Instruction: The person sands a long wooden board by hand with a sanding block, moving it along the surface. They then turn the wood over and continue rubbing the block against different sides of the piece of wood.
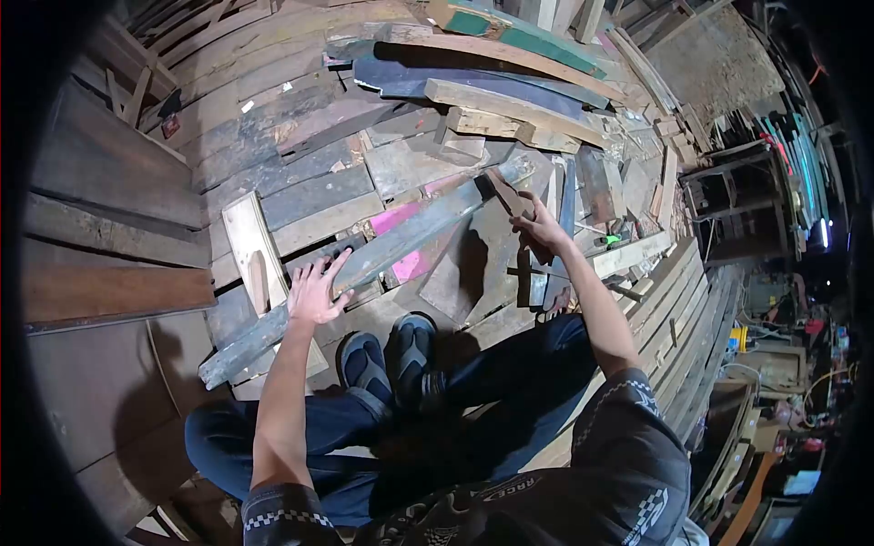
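Observation:
A long, worn grey-blue plank (401,238) lies slantwise before me, from lower left to upper right. My left hand (315,293) rests on its nearer left part, fingers spread. Near the plank's far end, my right hand (541,225) is closed around a dark brown wooden piece (506,196) whose upper end lies across the plank. I cannot make out exactly what kind of tool or part this piece is. More brown, angular wood shows below that hand, partly hidden by the forearm. A pale board (246,238) passes under the plank at the left.
Stacked boards and offcuts (510,109) lie beyond the plank. Pink patches (410,266) show on the wooden floor beneath it. My shoes (414,341) are close to the plank's near side. Planks (678,318) run along the right, beside a cluttered rack (742,200).

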A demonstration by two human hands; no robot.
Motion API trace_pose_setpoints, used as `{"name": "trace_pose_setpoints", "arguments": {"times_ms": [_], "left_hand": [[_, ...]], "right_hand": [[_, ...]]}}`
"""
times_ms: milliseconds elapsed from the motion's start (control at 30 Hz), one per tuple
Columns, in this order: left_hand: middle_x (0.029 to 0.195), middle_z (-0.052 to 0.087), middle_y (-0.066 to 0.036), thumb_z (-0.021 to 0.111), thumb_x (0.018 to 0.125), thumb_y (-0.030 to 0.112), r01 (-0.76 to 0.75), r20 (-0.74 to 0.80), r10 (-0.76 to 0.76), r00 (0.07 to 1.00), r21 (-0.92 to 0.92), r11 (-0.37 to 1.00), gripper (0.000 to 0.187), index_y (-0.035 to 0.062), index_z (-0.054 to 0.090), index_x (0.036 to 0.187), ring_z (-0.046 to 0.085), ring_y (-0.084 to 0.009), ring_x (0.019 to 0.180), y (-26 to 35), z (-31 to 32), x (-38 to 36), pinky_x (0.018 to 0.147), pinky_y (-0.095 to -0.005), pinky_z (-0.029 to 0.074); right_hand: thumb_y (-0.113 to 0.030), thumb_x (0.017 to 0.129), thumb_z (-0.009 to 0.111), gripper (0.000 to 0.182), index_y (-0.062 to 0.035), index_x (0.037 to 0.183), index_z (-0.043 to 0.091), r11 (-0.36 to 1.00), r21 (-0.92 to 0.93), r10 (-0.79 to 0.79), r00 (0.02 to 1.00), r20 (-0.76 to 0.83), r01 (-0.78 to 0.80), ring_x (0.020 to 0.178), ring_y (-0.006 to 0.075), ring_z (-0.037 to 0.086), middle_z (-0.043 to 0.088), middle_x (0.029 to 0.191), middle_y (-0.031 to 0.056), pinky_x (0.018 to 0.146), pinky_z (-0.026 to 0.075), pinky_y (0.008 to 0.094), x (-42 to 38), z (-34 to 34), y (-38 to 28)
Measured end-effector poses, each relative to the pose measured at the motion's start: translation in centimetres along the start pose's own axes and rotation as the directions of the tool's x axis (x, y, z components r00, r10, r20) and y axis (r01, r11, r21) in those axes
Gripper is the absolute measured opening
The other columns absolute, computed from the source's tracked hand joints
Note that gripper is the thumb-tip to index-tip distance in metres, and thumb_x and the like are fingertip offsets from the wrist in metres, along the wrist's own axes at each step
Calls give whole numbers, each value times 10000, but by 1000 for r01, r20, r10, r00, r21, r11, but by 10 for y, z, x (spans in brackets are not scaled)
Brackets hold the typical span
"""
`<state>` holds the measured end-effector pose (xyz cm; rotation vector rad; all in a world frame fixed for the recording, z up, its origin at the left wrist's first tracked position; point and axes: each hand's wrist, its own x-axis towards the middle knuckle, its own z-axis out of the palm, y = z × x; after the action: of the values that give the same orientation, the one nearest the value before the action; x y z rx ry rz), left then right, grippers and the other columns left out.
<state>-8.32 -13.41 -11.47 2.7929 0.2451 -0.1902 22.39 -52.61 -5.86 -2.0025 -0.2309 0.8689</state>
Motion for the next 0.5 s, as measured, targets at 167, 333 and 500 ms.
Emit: {"name": "trace_pose_setpoints", "arguments": {"times_ms": [167,333,500], "left_hand": [[1383,521,-161,673,804,454,-6,-1,6,1000,-59,998,849,373,283,1555,526,-395,1192,-1,0,0,1091,-524,334],[1381,520,-164,670,799,465,6,7,-6,1000,-52,999,851,377,287,1553,527,-395,1192,-1,0,1,1095,-523,331],[1368,523,-157,665,804,468,1,-4,-2,1000,-44,999,853,381,272,1557,523,-387,1198,-1,3,0,1086,-529,334]], "right_hand": [[-248,921,628,686,-74,1476,264,835,-540,-202,971,-126,104,770,303,702,679,870,216,647,559,444,32,-10,38],[-247,940,564,735,-110,1535,154,684,-677,-483,864,-141,271,766,528,634,663,824,293,696,509,579,27,8,35],[-270,977,560,758,-135,1571,110,543,-716,-575,816,62,437,828,555,623,664,915,329,729,471,638,17,34,23]]}}
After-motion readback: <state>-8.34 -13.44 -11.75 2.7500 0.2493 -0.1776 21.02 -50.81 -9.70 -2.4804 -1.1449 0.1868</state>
